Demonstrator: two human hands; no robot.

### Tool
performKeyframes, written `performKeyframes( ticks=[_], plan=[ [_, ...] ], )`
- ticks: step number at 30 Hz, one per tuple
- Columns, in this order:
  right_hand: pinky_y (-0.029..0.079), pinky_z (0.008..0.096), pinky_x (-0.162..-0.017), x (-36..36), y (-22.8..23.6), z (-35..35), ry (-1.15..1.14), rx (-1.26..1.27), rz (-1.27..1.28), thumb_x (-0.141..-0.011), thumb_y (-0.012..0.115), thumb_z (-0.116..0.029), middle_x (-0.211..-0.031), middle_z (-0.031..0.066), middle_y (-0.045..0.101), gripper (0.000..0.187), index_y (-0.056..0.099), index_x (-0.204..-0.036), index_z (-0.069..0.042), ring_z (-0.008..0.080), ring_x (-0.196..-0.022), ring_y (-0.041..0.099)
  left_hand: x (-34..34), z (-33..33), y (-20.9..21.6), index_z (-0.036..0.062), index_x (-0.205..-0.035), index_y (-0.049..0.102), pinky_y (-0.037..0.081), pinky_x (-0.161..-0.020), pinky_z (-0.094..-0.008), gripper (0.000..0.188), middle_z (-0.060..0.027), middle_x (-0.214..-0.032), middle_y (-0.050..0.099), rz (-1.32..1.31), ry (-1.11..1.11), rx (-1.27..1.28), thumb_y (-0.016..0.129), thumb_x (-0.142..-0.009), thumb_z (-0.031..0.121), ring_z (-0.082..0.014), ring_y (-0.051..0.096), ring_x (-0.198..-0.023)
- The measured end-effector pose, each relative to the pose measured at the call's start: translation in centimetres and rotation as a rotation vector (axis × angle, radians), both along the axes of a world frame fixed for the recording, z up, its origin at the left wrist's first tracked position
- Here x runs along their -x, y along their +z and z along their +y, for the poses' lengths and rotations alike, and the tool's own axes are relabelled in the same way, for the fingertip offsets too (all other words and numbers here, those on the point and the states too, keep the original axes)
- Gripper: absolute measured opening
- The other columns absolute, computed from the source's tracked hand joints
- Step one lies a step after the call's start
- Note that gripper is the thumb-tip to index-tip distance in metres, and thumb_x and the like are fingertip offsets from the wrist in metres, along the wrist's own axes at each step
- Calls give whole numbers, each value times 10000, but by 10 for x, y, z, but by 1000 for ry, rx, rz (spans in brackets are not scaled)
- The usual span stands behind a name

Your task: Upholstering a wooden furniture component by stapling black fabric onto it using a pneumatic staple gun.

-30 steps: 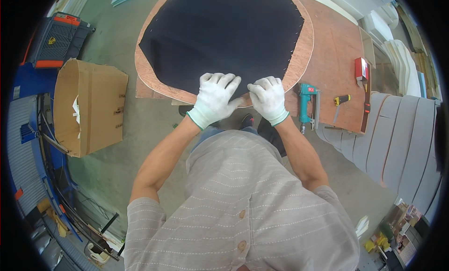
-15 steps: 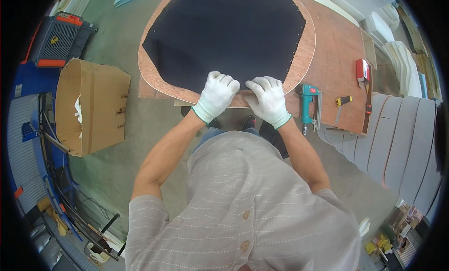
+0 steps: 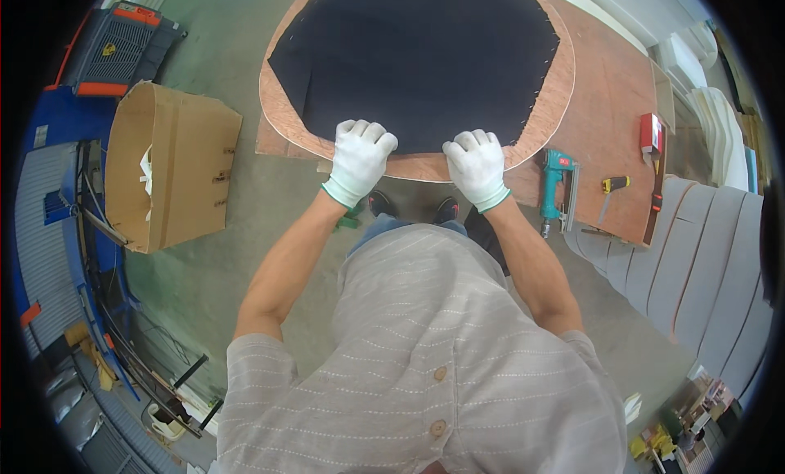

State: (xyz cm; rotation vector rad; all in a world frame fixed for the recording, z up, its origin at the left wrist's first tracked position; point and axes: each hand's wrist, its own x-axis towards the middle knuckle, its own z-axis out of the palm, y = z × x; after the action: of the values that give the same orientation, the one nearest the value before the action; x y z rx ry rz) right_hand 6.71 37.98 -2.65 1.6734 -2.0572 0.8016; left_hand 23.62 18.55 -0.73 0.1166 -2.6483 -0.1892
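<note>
A black fabric sheet (image 3: 425,65) lies over a rounded wooden panel (image 3: 549,114) with a pale rim. Small staples show along the fabric's right side. My left hand (image 3: 360,157), in a white knit glove with a green cuff, is closed on the near edge of the fabric. My right hand (image 3: 476,163), gloved alike, is closed on the same edge farther right. Between them the edge runs nearly straight, leaving a strip of bare wood below it. My fingertips are tucked out of sight. A teal staple gun (image 3: 556,188) lies to the right of my right hand.
On the wooden table (image 3: 609,139) at right are a yellow-and-black handled tool (image 3: 616,183) and a red-and-white box (image 3: 650,135). A cardboard box (image 3: 192,172) stands on the floor at left. Grey rolled padding (image 3: 695,261) lies beyond the table's right side.
My hands have moved apart along the near fabric edge, the left one leftward and the right one rightward. The whole view has shifted slightly.
</note>
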Motion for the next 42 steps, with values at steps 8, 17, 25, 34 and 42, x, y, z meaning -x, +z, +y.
performKeyframes(
  ticks=[8,17,25,34,42],
  plan=[
    [458,403,-666,1,-1,-2,2,-31,6,-712,695,-121,-779,20,591,73,654,-764,-152,239,-742,597,7,39,48,120,-1288,666,296,-1169,-557,613,-80,-1316,611,9,-21,-173,794,-712,288,-308,534,-1300],
    [461,408,-678,0,2,1,-12,-13,-38,-732,707,-113,-795,18,616,76,656,-771,-153,240,-755,615,28,37,0,134,-1111,742,464,-970,-487,311,-5,-1046,713,92,-88,-4,759,-809,212,-229,685,-963],
    [472,420,-772,-2,12,10,-3,-75,-57,-747,708,-87,-882,34,637,117,669,-840,-146,257,-873,629,31,26,-6,123,-1021,730,488,-897,-420,209,-29,-928,682,-64,-254,-22,692,-815,119,-234,656,-887],
    [449,538,-1086,4,-58,154,-850,-114,-330,-858,826,-203,-1355,230,588,593,586,-1374,-35,421,-1289,536,34,28,6,80,-1195,732,468,-976,-441,365,-66,-941,622,-207,-257,-33,639,-842,65,-264,624,-942],
    [506,558,-953,40,-95,181,-1079,-623,-466,-826,815,-360,-1247,215,656,883,410,-1527,-8,402,-1119,657,27,25,13,77,-1184,733,458,-1013,-457,370,-77,-971,627,-309,-265,-96,637,-827,48,-277,630,-988]
  ],
)
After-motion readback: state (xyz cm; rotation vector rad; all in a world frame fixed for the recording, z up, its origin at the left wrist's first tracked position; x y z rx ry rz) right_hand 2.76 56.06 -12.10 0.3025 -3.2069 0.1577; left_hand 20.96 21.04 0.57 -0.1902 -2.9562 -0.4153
